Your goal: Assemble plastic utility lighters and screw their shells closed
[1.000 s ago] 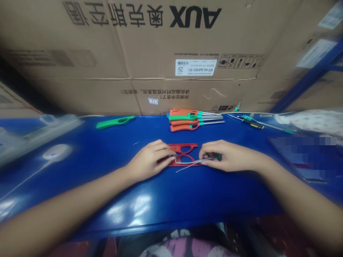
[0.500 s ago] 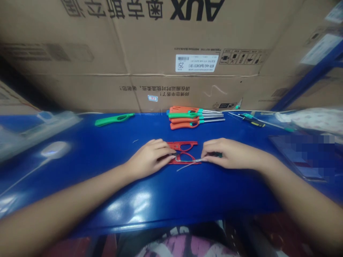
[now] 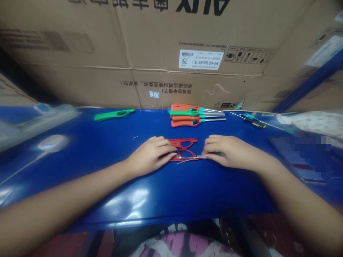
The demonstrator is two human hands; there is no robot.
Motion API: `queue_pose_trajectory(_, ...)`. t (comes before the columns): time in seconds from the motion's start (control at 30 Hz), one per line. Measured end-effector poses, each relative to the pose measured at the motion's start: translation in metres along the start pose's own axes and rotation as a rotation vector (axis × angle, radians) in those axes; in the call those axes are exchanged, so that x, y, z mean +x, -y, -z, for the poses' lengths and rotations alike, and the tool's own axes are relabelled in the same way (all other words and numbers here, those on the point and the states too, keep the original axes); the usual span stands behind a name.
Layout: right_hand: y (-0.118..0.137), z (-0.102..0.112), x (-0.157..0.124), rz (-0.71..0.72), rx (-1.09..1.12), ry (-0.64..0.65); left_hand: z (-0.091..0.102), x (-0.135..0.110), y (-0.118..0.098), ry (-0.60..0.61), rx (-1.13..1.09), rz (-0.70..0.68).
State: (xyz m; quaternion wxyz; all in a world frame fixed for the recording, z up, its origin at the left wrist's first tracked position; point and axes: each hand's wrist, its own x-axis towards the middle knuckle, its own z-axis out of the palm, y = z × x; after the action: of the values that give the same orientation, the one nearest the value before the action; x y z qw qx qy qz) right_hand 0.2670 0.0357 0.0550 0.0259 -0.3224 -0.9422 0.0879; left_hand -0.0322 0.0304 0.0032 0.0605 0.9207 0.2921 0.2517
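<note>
Two red handle halves of a long-nosed lighter lie one behind the other on the blue table: the rear half point(image 3: 178, 142) and the front half point(image 3: 190, 154). My left hand point(image 3: 152, 157) is closed at the left end of the front half, pinching a small dark part mostly hidden by the fingertips. At the opposite end, my right hand point(image 3: 229, 151) pinches a thin metal piece point(image 3: 198, 157) over the tip of this half. A thin wire or tube point(image 3: 186, 160) slants from there toward the lower left. Something green shows under my right palm.
Assembled orange and green lighters point(image 3: 184, 117) lie stacked behind. A green handle point(image 3: 114, 115) is at back left, a screwdriver point(image 3: 253, 121) at back right. A white round device point(image 3: 53, 142) with a cable, a flat dark panel point(image 3: 300, 160) and a large cardboard box point(image 3: 150, 53) surround the workspace.
The view has tilted slightly. The thin wire by my right hand now lies closer along the front half, and my right fingers have shifted a little. Both hands keep their pinches.
</note>
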Motion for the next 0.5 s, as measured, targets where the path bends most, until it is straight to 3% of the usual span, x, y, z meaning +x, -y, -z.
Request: queue_pose_trajectory(0.5,0.026,0.0,0.002,0.025,-0.315,0.088,0.0,0.001,-0.002,-0.005,0.007,0.019)
